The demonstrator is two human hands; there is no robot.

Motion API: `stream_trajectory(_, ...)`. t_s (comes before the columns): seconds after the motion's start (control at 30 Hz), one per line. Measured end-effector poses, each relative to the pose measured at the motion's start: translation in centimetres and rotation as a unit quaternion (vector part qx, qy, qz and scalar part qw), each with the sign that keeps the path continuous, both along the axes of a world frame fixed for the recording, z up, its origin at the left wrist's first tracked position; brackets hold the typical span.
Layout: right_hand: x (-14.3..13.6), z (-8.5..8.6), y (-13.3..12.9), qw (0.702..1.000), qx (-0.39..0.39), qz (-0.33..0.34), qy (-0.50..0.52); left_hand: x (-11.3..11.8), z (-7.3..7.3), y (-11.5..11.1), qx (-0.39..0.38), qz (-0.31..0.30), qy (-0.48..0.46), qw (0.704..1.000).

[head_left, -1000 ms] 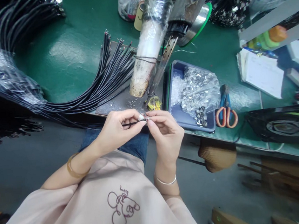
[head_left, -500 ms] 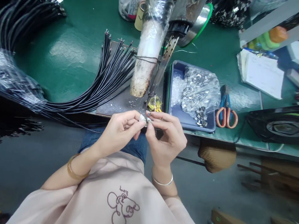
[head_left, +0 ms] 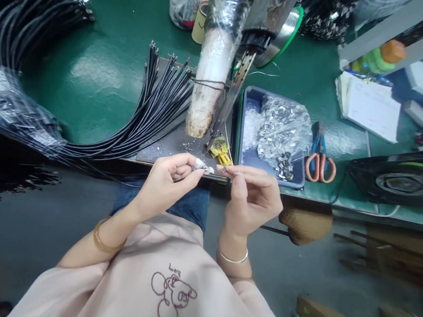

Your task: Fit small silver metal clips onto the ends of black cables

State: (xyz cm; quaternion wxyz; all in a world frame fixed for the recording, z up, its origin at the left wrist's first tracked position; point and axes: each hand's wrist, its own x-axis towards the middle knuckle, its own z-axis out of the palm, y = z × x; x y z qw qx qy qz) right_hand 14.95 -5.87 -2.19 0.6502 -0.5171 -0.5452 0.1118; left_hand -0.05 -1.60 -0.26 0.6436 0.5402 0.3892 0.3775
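Observation:
My left hand (head_left: pixel 179 176) pinches a small whitish and metallic piece (head_left: pixel 208 170) between thumb and forefinger, just in front of the bench edge. To its right, my right hand (head_left: pixel 250 192) is closed in a pinch on a small metal connector (head_left: pixel 224 169). A gap separates the two hands' fingertips. Beyond them a yellow clip (head_left: pixel 221 152) lies under the tip of a metal bracket (head_left: pixel 230 94). Right of that stands a blue tray (head_left: pixel 252 167) holding clear plastic parts and a bag of metal connectors (head_left: pixel 283 126).
A bundle of black cables (head_left: pixel 120 142) curves across the green bench (head_left: pixel 91 75) at left. A wrapped white tube (head_left: pixel 205 89) hangs over the middle. Orange-handled scissors (head_left: pixel 320 160), a paper pad (head_left: pixel 371 105) and a black fan (head_left: pixel 400 180) are at right.
My right hand has moved right, away from my left hand, with a small metal piece in its fingertips. My left hand has stayed nearly in place, and the yellow clip shows more fully.

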Motion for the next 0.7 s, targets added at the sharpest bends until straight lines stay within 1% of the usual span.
stream_trajectory(0.07,0.1,-0.2,0.1,1.000,0.011,0.003,-0.026,-0.1,0.0,0.1,-0.018,-0.006,-0.007,1.000)
stream_trajectory(0.17,0.2,-0.5,0.0,0.993,0.037,0.032,-0.103,-0.1,0.0,0.3,-0.040,-0.014,-0.007,0.999)
stream_trajectory(0.23,0.2,-0.6,0.0,0.989,0.045,0.038,-0.139,-0.2,0.1,0.5,-0.047,-0.016,-0.004,0.999)
stream_trajectory(0.27,0.2,-0.7,0.0,0.989,0.040,0.034,-0.140,-0.2,0.2,0.5,-0.048,-0.015,-0.002,0.999)
stream_trajectory(0.33,0.2,-0.8,0.1,0.993,0.013,0.025,-0.110,-0.2,0.4,0.7,-0.044,-0.008,0.001,0.999)
stream_trajectory(0.43,0.3,-0.8,0.3,0.997,-0.021,0.031,-0.074,-0.2,0.6,0.9,-0.034,0.003,0.000,0.999)
stream_trajectory(0.53,0.3,-0.7,0.6,0.993,-0.015,0.039,-0.111,0.0,0.8,1.1,-0.025,0.013,-0.006,1.000)
stream_trajectory(0.7,0.4,-0.6,1.1,0.978,0.027,0.008,-0.206,0.4,0.5,1.3,-0.017,0.038,0.003,0.999)
